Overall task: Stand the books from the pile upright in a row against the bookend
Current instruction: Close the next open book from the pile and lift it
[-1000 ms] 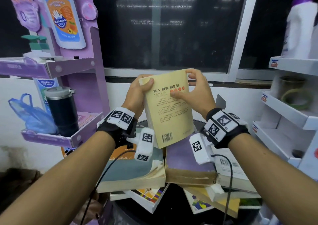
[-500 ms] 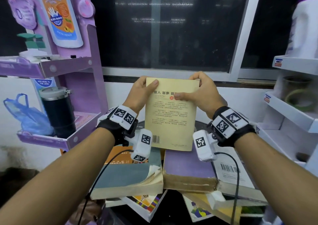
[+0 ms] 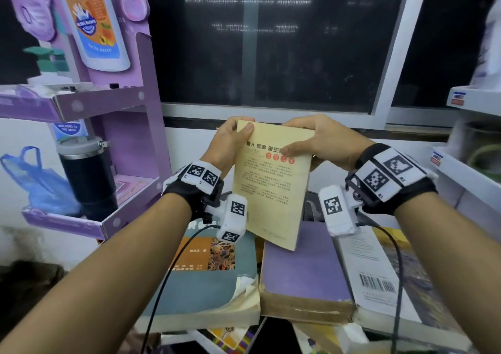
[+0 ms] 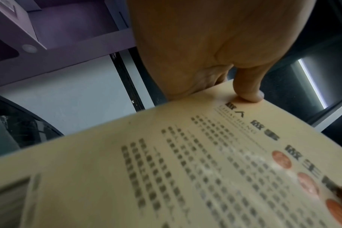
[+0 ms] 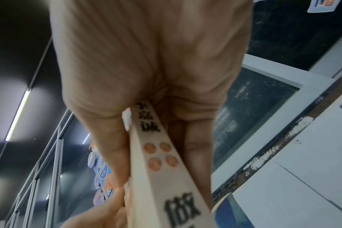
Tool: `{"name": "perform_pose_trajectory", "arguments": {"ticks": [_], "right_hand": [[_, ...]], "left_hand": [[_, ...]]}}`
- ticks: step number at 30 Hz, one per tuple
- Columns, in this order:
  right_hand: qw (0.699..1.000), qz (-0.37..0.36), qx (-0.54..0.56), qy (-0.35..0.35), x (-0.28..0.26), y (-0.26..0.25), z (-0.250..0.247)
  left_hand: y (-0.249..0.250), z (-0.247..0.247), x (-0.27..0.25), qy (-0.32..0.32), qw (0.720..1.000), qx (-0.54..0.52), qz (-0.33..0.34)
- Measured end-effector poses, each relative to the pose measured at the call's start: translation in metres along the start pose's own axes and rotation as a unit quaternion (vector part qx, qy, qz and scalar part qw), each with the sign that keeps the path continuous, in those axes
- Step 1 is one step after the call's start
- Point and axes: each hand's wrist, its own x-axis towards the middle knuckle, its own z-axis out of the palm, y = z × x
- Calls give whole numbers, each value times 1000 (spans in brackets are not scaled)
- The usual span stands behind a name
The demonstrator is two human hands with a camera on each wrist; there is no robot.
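Since a moment ago you have swung the yellow book (image 3: 271, 188) from a leftward lean to a slight rightward one, its lower corner now hanging over the purple book (image 3: 303, 269); both hands have kept their grip at its top edge.

From the head camera, your left hand (image 3: 230, 142) pinches the top left corner, thumb on the back cover and fingers behind. Your right hand (image 3: 322, 142) clamps the top right corner, thumb across the printed title. You hold the book nearly upright in the air, back cover toward you, clear of the pile. Below it lie the grey-blue book (image 3: 200, 280) on the left, the purple one in the middle and a white book with a barcode (image 3: 376, 278) on the right, all flat, with more books under them. A purple display shelf (image 3: 81, 104) stands at the left, holding a black tumbler (image 3: 86, 180). I cannot make out a bookend with certainty.

From the left wrist, your thumb (image 4: 248, 86) presses the cover just above the title, and the rest of the hand is behind the book.

From the right wrist, the book's spine (image 5: 158, 154) runs out of your closed grip, thumb on one face and fingers on the other.
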Motion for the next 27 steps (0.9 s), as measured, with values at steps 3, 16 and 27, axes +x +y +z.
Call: {"name": "perform_pose_trajectory", "arguments": {"ticks": [3, 16, 27], "right_hand": [[999, 1, -30, 22, 5, 1, -7], [985, 43, -95, 137, 47, 30, -19], [964, 60, -121, 229, 114, 61, 30]], "left_hand": [[-4, 0, 9, -17, 999, 27, -11], [-51, -9, 57, 42, 982, 171, -64], [-78, -20, 70, 40, 982, 127, -132]]}}
